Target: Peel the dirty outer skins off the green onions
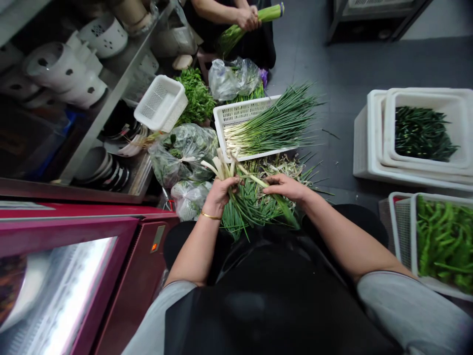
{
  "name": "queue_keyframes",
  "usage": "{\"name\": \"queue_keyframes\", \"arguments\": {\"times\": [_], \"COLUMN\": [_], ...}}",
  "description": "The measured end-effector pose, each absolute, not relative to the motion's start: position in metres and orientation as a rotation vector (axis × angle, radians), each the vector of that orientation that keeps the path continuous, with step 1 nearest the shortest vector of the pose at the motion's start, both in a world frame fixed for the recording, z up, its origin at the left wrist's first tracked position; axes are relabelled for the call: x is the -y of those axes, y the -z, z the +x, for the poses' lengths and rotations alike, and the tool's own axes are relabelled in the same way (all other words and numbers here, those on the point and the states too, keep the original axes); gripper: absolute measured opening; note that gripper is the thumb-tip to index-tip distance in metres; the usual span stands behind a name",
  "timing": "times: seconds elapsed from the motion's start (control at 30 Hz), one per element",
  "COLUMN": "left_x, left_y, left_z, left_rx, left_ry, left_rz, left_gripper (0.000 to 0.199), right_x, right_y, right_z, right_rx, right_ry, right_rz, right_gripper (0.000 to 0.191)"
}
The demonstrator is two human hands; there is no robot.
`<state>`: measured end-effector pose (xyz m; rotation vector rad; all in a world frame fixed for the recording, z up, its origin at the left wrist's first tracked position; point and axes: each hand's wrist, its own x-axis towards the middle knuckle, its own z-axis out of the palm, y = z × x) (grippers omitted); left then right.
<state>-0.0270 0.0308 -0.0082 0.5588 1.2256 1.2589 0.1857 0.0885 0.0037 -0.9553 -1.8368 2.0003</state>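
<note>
In my left hand is a small bunch of scallions, its white ends sticking up past the fingers and the green leaves hanging below. My right hand pinches a single thicker scallion that slants from near the bunch down to the right. Just beyond, a white basket holds a pile of long scallions, white ends to the left, green tops over the right rim. Beneath my hands lie loose green leaves and pale peeled scraps.
A co-worker's hands grip a green bundle at the top. Plastic bags of greens and a small white basket stand left. White bins of dark green vegetables and green peppers are right. A maroon cabinet edges the lower left.
</note>
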Motion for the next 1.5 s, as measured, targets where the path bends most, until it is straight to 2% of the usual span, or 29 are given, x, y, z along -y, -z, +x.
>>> {"name": "queue_keyframes", "arguments": {"times": [0.17,0.3,0.37,0.47,0.67,0.8,0.9,0.97,1.1,1.2,1.33,1.4,1.5], "left_x": [-0.022,-0.022,-0.028,-0.035,-0.041,-0.038,-0.028,-0.02,-0.006,0.003,0.012,0.014,0.014], "left_y": [-0.005,-0.004,-0.001,0.001,0.001,0.007,0.006,0.003,-0.001,-0.003,-0.004,-0.002,0.002], "left_z": [-0.065,-0.08,-0.067,-0.024,0.055,0.056,0.044,0.04,0.037,0.031,0.02,0.017,0.019], "left_rx": [-1.121,-1.207,-1.32,-1.427,-1.302,-1.234,-1.222,-1.213,-1.25,-1.288,-1.335,-1.35,-1.352], "left_ry": [-1.214,-1.276,-1.227,-1.135,-1.246,-1.253,-1.153,-1.089,-1.071,-1.048,-1.045,-1.066,-1.066], "left_rz": [0.509,0.526,0.59,0.737,0.737,0.613,0.632,0.676,0.691,0.684,0.665,0.665,0.731], "left_gripper": [0.027,0.028,0.029,0.036,0.038,0.036,0.035,0.038,0.039,0.036,0.036,0.037,0.035], "right_x": [-0.094,-0.101,-0.1,-0.093,-0.068,-0.069,-0.079,-0.082,-0.079,-0.087,-0.107,-0.109,-0.095], "right_y": [-0.014,-0.013,-0.009,0.0,0.018,0.006,-0.009,-0.016,-0.022,-0.024,-0.027,-0.026,-0.019], "right_z": [0.251,0.305,0.315,0.299,0.227,0.217,0.225,0.225,0.218,0.227,0.254,0.256,0.236], "right_rx": [1.553,1.198,1.202,1.42,1.865,2.074,1.954,1.838,1.825,1.479,1.124,1.146,1.357], "right_ry": [-2.266,-2.039,-1.902,-1.78,-1.47,-1.305,-1.212,-1.23,-1.402,-1.534,-1.426,-1.444,-1.691], "right_rz": [-1.083,-1.23,-1.266,-1.327,-1.166,-1.127,-1.192,-1.169,-1.088,-1.111,-1.103,-1.138,-1.196], "right_gripper": [0.032,0.035,0.037,0.041,0.039,0.038,0.034,0.041,0.032,0.033,0.033,0.033,0.038]}}
